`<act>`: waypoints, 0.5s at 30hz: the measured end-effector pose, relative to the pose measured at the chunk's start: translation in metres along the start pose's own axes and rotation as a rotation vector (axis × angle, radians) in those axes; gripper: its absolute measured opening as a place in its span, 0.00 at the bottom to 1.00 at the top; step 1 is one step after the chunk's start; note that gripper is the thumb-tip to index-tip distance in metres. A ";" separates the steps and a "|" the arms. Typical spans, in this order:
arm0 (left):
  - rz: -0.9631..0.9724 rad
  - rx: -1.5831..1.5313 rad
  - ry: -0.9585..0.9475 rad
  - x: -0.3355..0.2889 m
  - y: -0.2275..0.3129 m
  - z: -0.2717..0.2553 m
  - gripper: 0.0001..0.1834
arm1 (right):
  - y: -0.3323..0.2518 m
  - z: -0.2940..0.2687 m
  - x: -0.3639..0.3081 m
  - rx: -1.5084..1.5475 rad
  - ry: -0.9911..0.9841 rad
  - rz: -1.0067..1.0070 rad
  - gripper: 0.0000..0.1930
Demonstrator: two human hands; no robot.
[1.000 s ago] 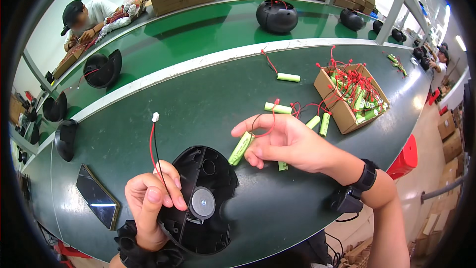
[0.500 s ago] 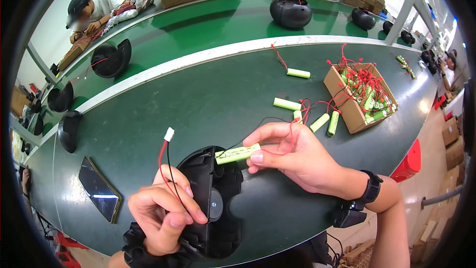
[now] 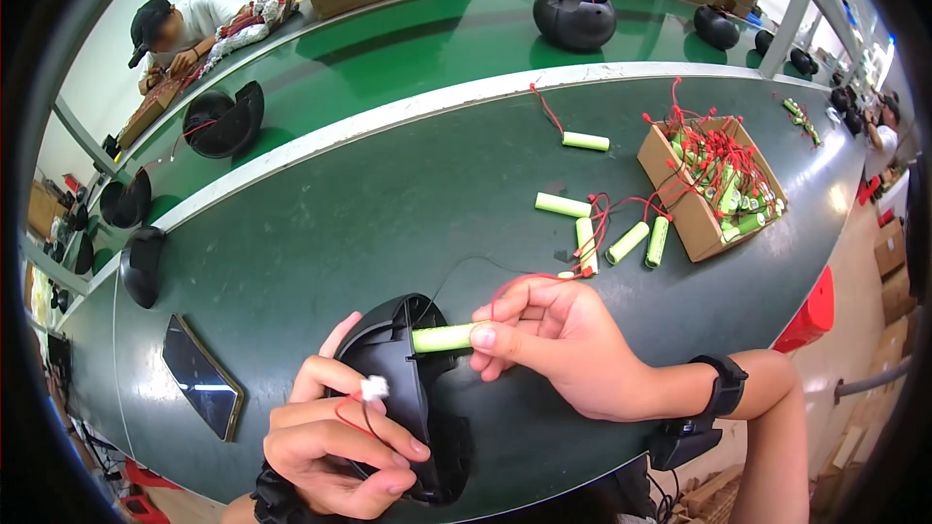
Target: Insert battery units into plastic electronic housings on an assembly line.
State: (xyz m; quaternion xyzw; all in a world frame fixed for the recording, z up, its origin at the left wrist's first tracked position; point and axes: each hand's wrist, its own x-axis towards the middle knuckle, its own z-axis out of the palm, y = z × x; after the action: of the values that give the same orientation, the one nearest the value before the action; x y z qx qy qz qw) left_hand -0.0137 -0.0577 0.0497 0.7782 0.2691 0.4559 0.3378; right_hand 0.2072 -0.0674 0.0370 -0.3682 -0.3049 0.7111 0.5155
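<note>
Since half a second ago, the white plug (image 3: 374,388) has come down from the air beside the black shell (image 3: 403,369) and is now close over the fingers of the left hand (image 3: 335,442), which has spread wider on this shell. The green battery (image 3: 444,339) remains at the shell, lying almost level, with its left end inside the far part, near the dividing wall; whether it touches this wall, I cannot tell.

The right hand (image 3: 568,344), just to the right of the shell, pinches the battery's right end between thumb and forefinger, while its other fingers are curled. The left hand is half open and holds the shell from its left side; I cannot tell if it also grips the wires of the plug.

To the left of the shell, a phone (image 3: 202,378) lies on the desk (image 3: 291,262). Beyond the shell and to its right, loose batteries (image 3: 562,205) with red wires lie near one another. Farther to the right of the shell stands a cardboard box (image 3: 675,204), filled with similar batteries.
</note>
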 end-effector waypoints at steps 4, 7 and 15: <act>0.106 -0.006 -0.157 0.008 -0.004 -0.004 0.14 | 0.008 0.004 0.000 0.011 -0.005 0.009 0.03; 0.109 0.027 -0.197 0.004 -0.001 -0.003 0.13 | 0.015 0.006 -0.002 0.139 -0.044 -0.078 0.06; 0.013 0.066 -0.136 0.004 0.009 0.000 0.12 | 0.003 0.004 0.007 -0.032 -0.087 0.031 0.08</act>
State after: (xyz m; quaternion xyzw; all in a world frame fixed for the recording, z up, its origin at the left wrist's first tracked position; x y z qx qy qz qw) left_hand -0.0105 -0.0602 0.0586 0.8199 0.2552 0.3949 0.3266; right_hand 0.2012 -0.0614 0.0355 -0.3497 -0.3327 0.7293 0.4848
